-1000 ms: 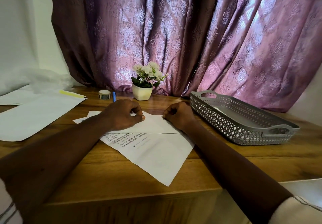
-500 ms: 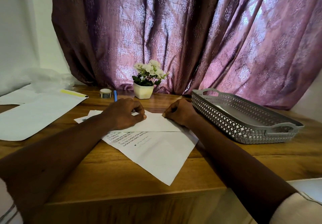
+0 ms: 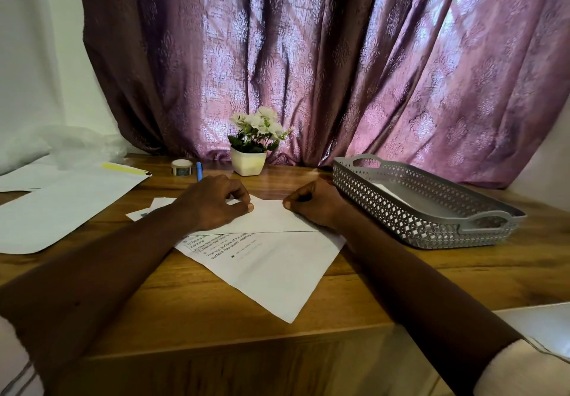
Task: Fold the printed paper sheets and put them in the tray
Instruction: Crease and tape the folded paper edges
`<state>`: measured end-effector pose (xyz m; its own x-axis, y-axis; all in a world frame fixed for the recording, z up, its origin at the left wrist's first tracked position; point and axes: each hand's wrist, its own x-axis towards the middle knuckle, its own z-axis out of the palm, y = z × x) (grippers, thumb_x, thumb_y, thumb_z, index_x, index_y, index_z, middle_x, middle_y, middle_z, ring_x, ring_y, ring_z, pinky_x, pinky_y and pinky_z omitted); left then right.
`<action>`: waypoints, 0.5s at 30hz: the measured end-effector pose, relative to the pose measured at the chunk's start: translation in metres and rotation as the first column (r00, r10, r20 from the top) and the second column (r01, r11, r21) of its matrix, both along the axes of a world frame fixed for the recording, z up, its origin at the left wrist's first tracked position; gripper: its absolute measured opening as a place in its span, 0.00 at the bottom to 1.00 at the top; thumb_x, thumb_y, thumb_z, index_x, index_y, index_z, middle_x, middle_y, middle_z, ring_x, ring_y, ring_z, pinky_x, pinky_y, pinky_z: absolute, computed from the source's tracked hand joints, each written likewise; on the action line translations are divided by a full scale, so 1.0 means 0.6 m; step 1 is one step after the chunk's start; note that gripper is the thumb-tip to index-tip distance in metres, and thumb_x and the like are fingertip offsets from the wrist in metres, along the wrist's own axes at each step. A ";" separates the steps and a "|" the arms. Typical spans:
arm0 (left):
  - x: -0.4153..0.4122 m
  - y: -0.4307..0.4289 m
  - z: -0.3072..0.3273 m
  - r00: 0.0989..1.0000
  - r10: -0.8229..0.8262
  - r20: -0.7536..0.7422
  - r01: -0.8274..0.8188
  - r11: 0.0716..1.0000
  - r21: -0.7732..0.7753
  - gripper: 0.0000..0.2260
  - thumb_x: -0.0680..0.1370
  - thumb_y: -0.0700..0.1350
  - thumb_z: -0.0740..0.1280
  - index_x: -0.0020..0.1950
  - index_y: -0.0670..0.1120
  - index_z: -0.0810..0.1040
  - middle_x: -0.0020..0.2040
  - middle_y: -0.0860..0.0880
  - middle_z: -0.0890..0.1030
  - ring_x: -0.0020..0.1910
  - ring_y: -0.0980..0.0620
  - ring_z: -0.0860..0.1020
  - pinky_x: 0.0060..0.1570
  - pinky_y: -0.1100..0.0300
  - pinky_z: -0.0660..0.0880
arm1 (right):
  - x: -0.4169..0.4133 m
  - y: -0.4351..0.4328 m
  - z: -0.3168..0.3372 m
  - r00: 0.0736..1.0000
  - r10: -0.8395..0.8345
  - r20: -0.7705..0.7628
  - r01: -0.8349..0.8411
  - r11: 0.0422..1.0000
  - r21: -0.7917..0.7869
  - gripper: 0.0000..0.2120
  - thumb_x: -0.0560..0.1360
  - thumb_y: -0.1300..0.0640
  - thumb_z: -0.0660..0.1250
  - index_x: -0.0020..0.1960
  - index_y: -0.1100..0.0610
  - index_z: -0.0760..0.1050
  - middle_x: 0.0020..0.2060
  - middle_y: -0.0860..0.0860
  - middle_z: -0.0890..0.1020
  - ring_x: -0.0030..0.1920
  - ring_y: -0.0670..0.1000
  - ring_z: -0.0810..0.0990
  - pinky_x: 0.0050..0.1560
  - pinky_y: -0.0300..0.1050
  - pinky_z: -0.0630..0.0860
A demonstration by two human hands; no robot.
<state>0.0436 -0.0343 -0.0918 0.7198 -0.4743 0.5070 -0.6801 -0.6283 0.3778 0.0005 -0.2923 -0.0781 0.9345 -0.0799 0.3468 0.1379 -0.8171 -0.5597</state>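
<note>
Two hands pinch the folded flap (image 3: 268,218) of the printed paper sheet (image 3: 271,263); grip unchanged from half a second ago.
Left hand (image 3: 216,203): fingers curled, thumb and forefinger closed on the flap's far edge. Right hand (image 3: 314,203): fingers curled tight, thumb tip on the same edge, opposite the left hand. The sheet lies flat on the tabletop (image 3: 431,278) under both hands, its printed lower half reaching back between the forearms. The grey tray (image 3: 431,226) stands just outboard of the right hand, holding white paper (image 3: 388,189). Neither hand nor the sheet has shifted; only the view has tilted slightly. Beyond the left hand lie a blue pen (image 3: 199,171) and tape roll (image 3: 180,167).
</note>
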 end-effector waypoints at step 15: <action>0.011 0.000 -0.005 1.000 0.023 -0.002 -0.023 0.999 0.023 0.08 0.74 0.61 0.73 0.47 0.58 0.82 0.48 0.58 0.79 0.51 0.56 0.78 0.52 0.53 0.78 | -0.010 0.039 -0.014 0.981 -0.179 0.071 0.193 0.918 -0.347 0.14 0.75 0.57 0.69 0.58 0.51 0.85 0.55 0.52 0.87 0.58 0.56 0.83 0.60 0.49 0.81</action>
<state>0.0503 -0.0343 -0.0948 0.7321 -0.4686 0.4945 -0.6642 -0.6523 0.3651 -0.0054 -0.2690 -0.0864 0.9007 -0.1181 0.4182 -0.0206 -0.9729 -0.2302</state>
